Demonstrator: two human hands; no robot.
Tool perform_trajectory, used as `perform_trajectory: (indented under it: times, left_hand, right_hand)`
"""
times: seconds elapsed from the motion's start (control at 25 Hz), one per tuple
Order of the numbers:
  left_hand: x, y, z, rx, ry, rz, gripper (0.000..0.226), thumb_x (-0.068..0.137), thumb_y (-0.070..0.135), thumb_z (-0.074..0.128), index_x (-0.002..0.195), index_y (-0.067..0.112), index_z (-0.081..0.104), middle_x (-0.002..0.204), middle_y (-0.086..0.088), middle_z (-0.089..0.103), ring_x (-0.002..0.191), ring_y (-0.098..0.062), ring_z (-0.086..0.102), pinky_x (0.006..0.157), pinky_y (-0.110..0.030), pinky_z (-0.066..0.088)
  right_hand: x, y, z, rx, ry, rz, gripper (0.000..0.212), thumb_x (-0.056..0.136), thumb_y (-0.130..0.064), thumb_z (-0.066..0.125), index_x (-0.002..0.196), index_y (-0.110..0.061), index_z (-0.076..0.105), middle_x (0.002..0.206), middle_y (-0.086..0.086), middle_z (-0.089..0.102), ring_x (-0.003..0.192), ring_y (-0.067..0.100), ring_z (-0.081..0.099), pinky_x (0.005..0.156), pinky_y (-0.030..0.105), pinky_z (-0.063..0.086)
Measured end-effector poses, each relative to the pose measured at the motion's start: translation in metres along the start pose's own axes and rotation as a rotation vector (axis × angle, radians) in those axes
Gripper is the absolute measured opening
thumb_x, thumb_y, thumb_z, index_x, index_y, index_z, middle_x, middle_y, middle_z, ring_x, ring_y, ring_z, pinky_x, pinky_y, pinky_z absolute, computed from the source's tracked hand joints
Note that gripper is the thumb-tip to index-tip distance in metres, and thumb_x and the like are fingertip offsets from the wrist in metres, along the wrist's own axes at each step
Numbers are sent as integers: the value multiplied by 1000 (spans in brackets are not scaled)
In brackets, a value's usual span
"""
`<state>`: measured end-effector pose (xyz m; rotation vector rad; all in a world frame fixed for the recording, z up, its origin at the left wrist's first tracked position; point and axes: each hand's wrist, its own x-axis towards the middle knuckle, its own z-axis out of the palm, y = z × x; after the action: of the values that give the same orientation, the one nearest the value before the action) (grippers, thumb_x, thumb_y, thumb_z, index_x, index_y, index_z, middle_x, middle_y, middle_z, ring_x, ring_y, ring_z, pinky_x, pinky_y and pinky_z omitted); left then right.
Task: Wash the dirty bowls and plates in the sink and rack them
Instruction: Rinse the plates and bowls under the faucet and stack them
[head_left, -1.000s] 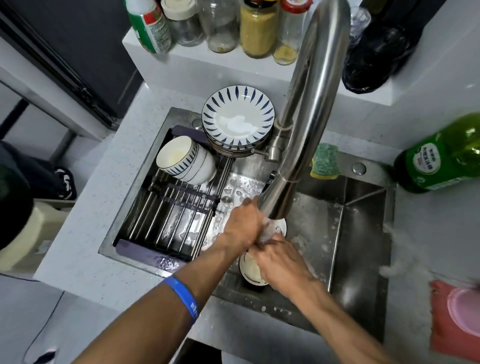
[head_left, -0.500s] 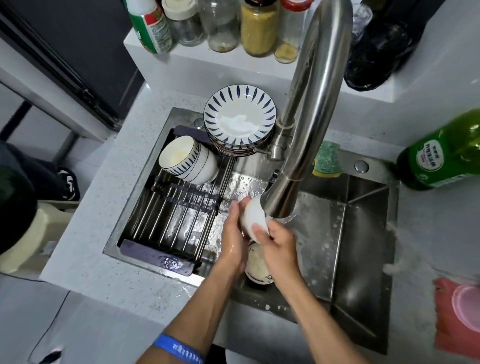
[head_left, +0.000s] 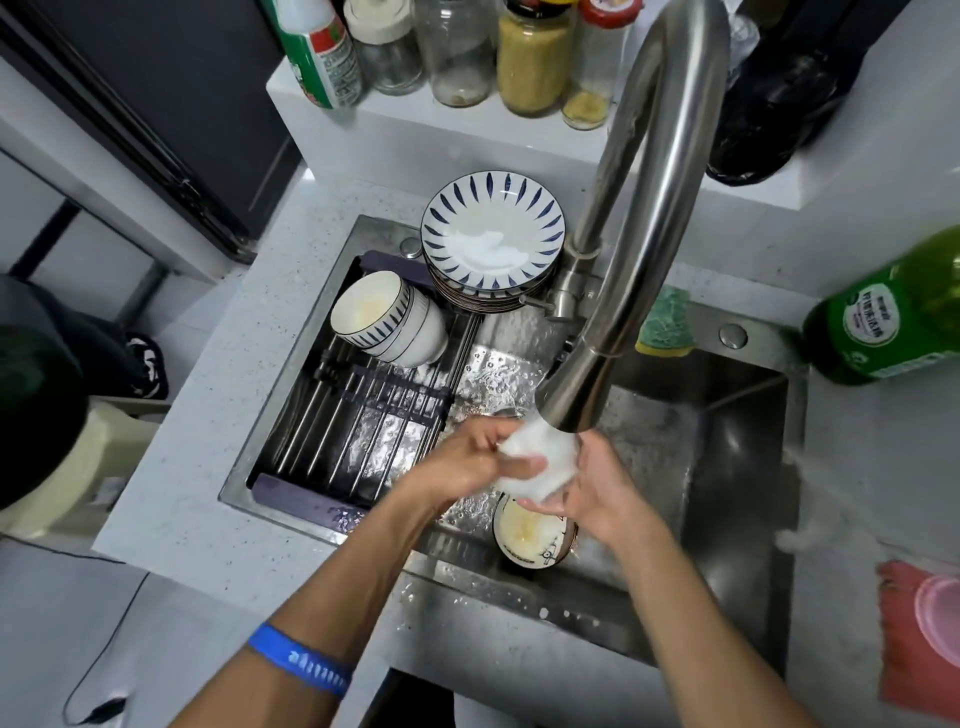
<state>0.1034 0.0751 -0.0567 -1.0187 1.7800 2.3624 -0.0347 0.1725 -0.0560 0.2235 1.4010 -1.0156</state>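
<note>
Both hands, left hand (head_left: 470, 457) and right hand (head_left: 597, 483), grip wet white bowl (head_left: 540, 462) under running faucet (head_left: 566, 400), above sink (head_left: 727, 467). Risk: slippery bowl drops onto dirty bowl (head_left: 530, 535) directly below, chipping both.

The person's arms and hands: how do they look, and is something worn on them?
Both forearms are bare, with no sleeves in view. The left hand and the right hand wear no gloves, and no ring or watch is visible. The only thing worn is a blue wristband on the left forearm, printed with a row of small white markings that are too blurred to read.
</note>
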Motion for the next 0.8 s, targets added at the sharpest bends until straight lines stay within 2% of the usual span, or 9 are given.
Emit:
perform_trajectory:
  times: [0.08,0.16,0.28,0.36,0.48,0.56,0.64,0.72,0.8]
  left_hand:
    - [-4,4,4,750,-143,144,17,87,14,70,103,21,72,96,1,72,88,-15,66,89,-33,53]
    - [-2,2,14,1394,-137,187,17,95,28,60,111,23,66,103,3,70,95,-17,66,99,-36,50]
    - [3,-10,39,1682,-110,83,44,100,34,47,139,14,45,149,-13,44,131,-30,50,110,-49,40]
    - [3,-2,37,1536,-137,87,46,103,50,33,122,18,59,132,-9,59,111,-22,61,101,-48,47]
    - [-12,16,21,1181,-135,77,71,94,72,19,105,25,71,116,0,68,116,-13,59,111,-48,36]
    - [-17,2,21,821,256,241,33,100,47,49,101,19,69,101,3,65,93,-11,59,95,-42,50]
    - [-15,-13,30,405,684,98,31,93,25,66,123,19,58,122,5,53,108,-8,50,97,-34,49]
    - [-8,-21,40,-325,663,-229,34,93,14,64,126,15,56,128,-7,61,109,-17,60,91,-36,54]
    - [-2,-22,38,-596,575,-341,30,92,-5,51,116,9,62,114,-18,69,99,-27,67,74,-38,60]
  right_hand:
    - [-6,-9,-5,-99,-8,-27,22,93,-14,51,111,-13,63,114,12,68,103,35,64,75,56,58]
    - [-7,-6,0,-117,89,-132,47,80,13,41,105,-20,64,109,2,66,99,29,62,61,48,60]
    - [-9,-1,14,-124,273,-302,48,82,13,40,96,-25,65,84,-1,69,68,15,60,48,25,49]
    - [-12,-4,10,-202,321,-365,42,88,5,45,100,-30,64,93,-3,71,74,14,61,50,25,48]
    - [-17,-3,3,-208,308,-395,37,97,-3,42,108,-34,59,98,-5,67,84,20,64,53,34,56]
    - [-16,1,9,-195,317,-463,37,97,-6,44,106,-36,64,103,-3,70,96,24,66,71,42,60]
    - [-12,6,15,-182,353,-515,37,95,-5,47,99,-37,66,106,-4,70,101,22,65,81,42,56]
    - [-14,5,20,-310,360,-541,29,96,-7,49,94,-32,64,107,-2,68,97,17,62,74,28,46]
    - [-18,4,17,-681,435,-562,19,95,-10,49,99,-24,61,105,4,65,93,22,58,72,29,40]
